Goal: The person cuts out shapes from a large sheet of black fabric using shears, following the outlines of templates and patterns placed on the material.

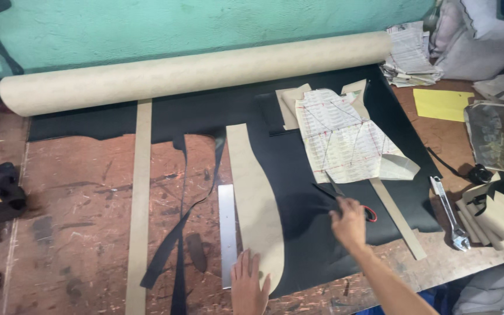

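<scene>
Black sheet material (298, 192) is lying limp and thin across the counter (83, 192), so you are pinning it. Your left hand (248, 287) is pressing flat, open, on the long tan card pattern (256, 198) atop it; right of that pattern, your right hand (349, 221) is closing its grip on red-handled scissors (351, 201).

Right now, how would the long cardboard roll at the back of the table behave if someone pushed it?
The cardboard roll is round and lies on its side, so it would probably roll. It rests against the green wall, so likely only forward. It looks stiff; its length suggests awkward lifting.
</scene>
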